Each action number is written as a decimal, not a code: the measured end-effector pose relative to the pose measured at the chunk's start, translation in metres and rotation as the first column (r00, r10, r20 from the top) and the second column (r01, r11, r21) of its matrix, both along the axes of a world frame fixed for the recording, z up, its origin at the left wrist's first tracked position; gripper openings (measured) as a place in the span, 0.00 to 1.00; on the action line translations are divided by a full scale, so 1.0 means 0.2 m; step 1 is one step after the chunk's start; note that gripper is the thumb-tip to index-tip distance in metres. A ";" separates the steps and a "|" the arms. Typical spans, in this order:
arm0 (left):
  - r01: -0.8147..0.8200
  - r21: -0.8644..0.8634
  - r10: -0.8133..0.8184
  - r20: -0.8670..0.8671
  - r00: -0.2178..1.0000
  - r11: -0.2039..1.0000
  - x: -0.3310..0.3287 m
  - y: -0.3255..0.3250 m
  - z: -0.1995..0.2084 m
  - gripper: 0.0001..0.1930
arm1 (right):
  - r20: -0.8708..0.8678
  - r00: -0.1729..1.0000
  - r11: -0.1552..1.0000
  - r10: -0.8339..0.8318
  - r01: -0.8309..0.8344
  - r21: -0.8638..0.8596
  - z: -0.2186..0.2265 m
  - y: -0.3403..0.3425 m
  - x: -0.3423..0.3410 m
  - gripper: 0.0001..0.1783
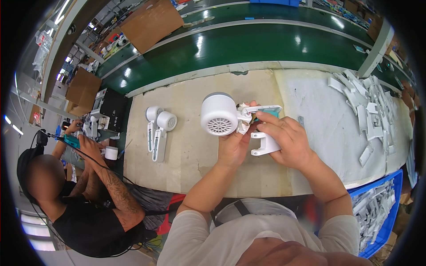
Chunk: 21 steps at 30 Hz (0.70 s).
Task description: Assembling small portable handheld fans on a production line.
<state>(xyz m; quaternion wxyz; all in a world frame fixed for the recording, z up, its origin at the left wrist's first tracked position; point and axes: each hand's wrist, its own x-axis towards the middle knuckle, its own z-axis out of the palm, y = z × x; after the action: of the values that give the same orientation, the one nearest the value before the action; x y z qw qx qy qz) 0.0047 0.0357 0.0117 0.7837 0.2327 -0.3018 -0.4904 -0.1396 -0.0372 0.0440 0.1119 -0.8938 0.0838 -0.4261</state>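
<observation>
A white handheld fan [220, 114] with a round grilled head is held over the table by my left hand [236, 148], its fingers closed around the neck. The handle is opened, and a teal part [270, 111] shows inside it, with bits of wiring near the neck. My right hand [286, 135] is closed on a white plastic shell piece [267, 145], with its fingertips up against the opened handle. Some fingertips are hidden behind the parts. Left of my hands, two assembled white fans [159, 144] lie side by side on the table.
White plastic pieces [370, 117] are heaped at the table's right, above a blue bin [397, 195] of similar parts. A green conveyor [248, 44] runs along the far side. At left, a co-worker [84, 213] holds a teal power tool [71, 141] beside a black box [106, 108].
</observation>
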 end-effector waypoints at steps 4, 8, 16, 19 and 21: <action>0.008 0.012 -0.008 -0.009 1.000 1.000 0.00 0.01 0.00 0.25 | 0.025 1.000 1.000 0.016 -0.016 0.005 0.00 0.00 0.00 0.32; -0.006 0.019 0.006 -0.002 1.000 1.000 -0.01 0.01 0.00 0.25 | -0.007 1.000 0.999 0.018 -0.018 0.029 0.01 0.00 0.00 0.31; -0.077 -0.008 0.074 0.361 0.930 0.997 0.00 0.00 -0.03 0.24 | -0.099 0.993 0.997 -0.066 0.063 -0.034 0.00 0.02 -0.03 0.31; -0.139 0.136 0.093 0.298 0.950 0.981 0.01 -0.01 -0.02 0.23 | -0.196 0.981 0.984 -0.015 0.049 0.173 0.04 0.05 -0.03 0.30; -0.059 0.137 0.053 0.040 0.998 0.989 0.02 -0.04 -0.01 0.17 | -0.088 0.983 0.877 0.163 -0.104 0.469 0.02 -0.01 -0.05 0.30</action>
<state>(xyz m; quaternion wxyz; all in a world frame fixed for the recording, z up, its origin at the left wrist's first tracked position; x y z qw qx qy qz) 0.0078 0.0287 0.0104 0.7736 0.3037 -0.2747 -0.4836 -0.1487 -0.0394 0.0479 0.3453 -0.8698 0.1277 -0.3285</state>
